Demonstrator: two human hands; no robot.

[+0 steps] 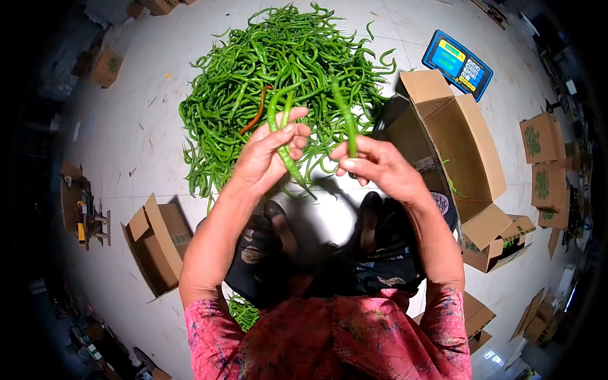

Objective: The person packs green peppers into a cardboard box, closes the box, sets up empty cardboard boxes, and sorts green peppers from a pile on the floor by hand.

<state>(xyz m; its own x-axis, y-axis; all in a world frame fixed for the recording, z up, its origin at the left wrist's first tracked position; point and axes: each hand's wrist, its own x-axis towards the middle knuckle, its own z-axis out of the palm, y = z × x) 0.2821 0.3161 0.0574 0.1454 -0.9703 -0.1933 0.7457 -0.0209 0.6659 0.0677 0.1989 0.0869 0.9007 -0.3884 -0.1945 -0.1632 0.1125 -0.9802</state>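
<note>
In my left hand are green chili peppers, pinched between thumb and fingers, their lower tips pointing down to the right. My right hand pinches one green pepper near its lower end; its upper part is blurred and stands above the fingers. Both hands are above the near edge of a large heap of green peppers on the floor. One red pepper lies on the heap, just beyond my left hand.
An open carton stands at my right, with a scale display behind it. Another open box is at the left. More cartons line the far right. A small pepper pile lies by my left side.
</note>
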